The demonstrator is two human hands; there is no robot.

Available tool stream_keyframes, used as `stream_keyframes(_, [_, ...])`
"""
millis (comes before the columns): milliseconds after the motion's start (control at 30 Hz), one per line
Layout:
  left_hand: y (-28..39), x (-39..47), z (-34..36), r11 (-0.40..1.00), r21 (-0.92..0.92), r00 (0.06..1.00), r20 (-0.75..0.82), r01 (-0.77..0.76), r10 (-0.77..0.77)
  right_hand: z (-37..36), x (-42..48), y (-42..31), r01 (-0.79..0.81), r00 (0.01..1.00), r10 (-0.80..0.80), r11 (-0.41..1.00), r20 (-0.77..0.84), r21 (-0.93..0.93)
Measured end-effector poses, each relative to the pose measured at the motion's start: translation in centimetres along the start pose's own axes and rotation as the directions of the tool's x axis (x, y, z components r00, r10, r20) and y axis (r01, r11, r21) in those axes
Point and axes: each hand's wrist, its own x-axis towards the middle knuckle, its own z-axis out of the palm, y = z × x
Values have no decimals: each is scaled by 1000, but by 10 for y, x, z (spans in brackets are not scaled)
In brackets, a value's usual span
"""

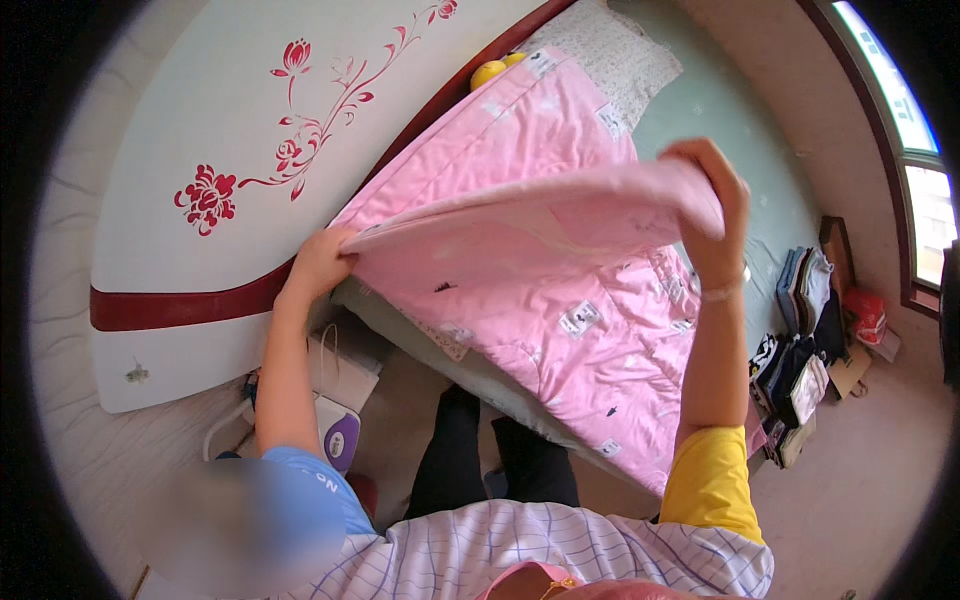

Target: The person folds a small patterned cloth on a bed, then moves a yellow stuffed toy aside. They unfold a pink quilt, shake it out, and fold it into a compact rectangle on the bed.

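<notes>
A pink quilt (pixel 525 352) with printed patches lies over the bed, and part of it is lifted between my hands. My left hand (pixel 321 261) grips its edge beside the headboard. Farther right and raised higher, my right hand (pixel 712 195) holds a folded-over portion; it looks slightly blurred. The raised part stretches as a band between both hands and hides some of the quilt behind it. Beneath the quilt is a pale green bed sheet (pixel 690 82). A floral pillow (pixel 611 60) rests at the far end of the bed.
A white headboard (pixel 187 127) with red flowers stands at the left. Yellow round objects (pixel 489 75) sit against its dark red trim. Stacks of folded clothes (pixel 795 375) lie at the bed's right end. A white and purple appliance (pixel 339 435) is by my left arm. A window (pixel 892 90) is at right.
</notes>
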Motion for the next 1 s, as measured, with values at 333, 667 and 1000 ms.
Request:
stream_keyframes(333, [-48,-6,38,981,-168,953,-269,94,-138,182,99,170,-312,922,334,941,197,-132])
stream_keyframes(667, [-50,-1,73,979,-195,841,-518,60,-155,254,59,221,-214,973,201,970,-110,-116])
stream_keyframes(1000, [-69,-35,107,921,-354,730,-584,165,-355,251,106,176,-92,996,92,995,-3,24])
